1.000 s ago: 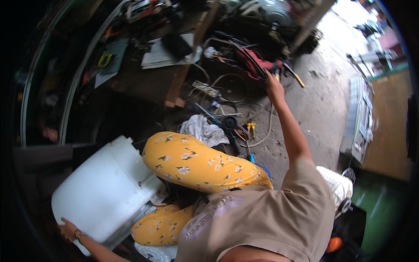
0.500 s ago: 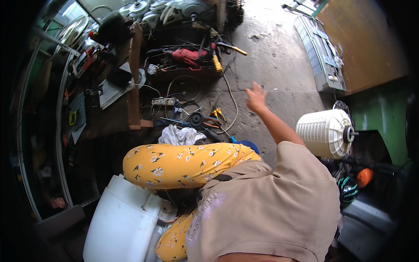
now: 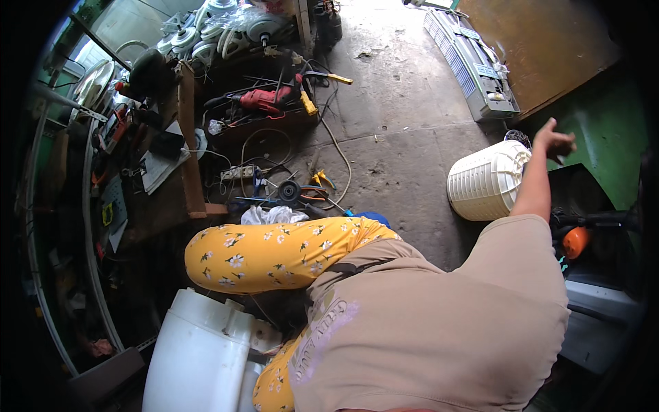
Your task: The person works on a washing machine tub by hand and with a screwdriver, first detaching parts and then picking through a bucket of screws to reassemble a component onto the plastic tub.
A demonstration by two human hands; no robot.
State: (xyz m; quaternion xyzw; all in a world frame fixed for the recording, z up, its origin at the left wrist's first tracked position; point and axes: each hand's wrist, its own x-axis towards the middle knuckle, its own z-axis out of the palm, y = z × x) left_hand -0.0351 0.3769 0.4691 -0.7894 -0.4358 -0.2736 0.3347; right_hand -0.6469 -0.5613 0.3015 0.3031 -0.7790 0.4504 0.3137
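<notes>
My right hand is raised at the far right, its arm stretched out. The fingers look loosely spread and hold nothing. Just to its left lies a cream ribbed plastic tub on its side, partly covered by my forearm. It cannot be told whether the hand touches the tub. My left hand is out of sight. By my bent legs in yellow flowered trousers, a large white plastic housing rests at the lower left.
A toolbox holds a red power drill. Around it lie a power strip, a black wheel, yellow-handled pliers, cables and a white cloth. A grey slatted appliance leans by a brown board. Cluttered shelves line the left.
My right hand has swung from over the middle floor to the far right, beyond the tub. The view has turned right, so the tools and tub appear farther left.
</notes>
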